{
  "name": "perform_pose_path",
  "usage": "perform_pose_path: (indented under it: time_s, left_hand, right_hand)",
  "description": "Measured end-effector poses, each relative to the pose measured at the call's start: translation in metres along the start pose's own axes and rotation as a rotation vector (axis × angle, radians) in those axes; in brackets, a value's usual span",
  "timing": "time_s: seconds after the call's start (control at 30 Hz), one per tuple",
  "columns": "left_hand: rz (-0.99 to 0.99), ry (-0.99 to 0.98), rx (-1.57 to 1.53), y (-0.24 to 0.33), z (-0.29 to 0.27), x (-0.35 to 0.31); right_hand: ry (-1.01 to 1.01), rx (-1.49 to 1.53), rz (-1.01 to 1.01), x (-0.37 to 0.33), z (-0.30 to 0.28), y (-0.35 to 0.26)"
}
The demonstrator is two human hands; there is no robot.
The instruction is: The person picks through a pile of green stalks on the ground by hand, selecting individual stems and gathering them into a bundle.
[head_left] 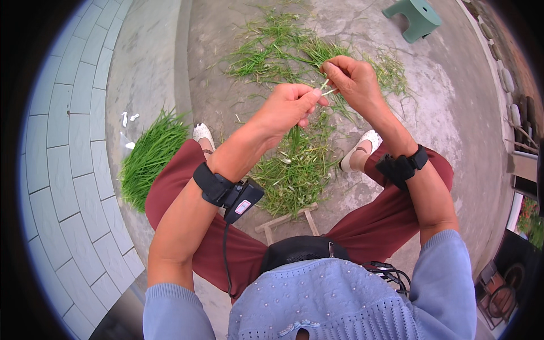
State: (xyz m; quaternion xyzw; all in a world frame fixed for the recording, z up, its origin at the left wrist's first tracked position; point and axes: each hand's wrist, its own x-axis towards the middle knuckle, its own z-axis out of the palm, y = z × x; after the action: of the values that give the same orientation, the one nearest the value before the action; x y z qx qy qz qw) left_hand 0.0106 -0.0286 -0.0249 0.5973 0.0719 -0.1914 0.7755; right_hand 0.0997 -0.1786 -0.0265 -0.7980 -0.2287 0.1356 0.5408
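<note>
In front of me my left hand is closed around a few chives, whose green leaves hang below it. Their pale stem ends stick out past the thumb. My right hand is closed in a pinch on those pale ends, close to the left fingertips. Under both hands lies a loose heap of green leaves and trimmings on the ground between my feet. To the left, beside my left leg, rests a thick, neatly laid pile of chives.
More loose greens are scattered beyond my hands. A green plastic stool stands at the far right. White scraps lie near the chive pile. A low wooden frame shows between my knees. A tiled wall runs along the left.
</note>
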Motion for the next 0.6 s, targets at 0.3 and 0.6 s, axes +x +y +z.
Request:
perform_pose_path:
  time_s: [0.3,0.6]
  left_hand:
    - [0.090,0.122,-0.075,0.006,-0.010,-0.001]
    - [0.061,0.160,0.137,0.011,-0.006,-0.001]
  right_hand:
    - [0.088,-0.334,-0.386,-0.001,-0.008,0.001]
    - [0.002,-0.685,-0.590,-0.009,-0.008,-0.007]
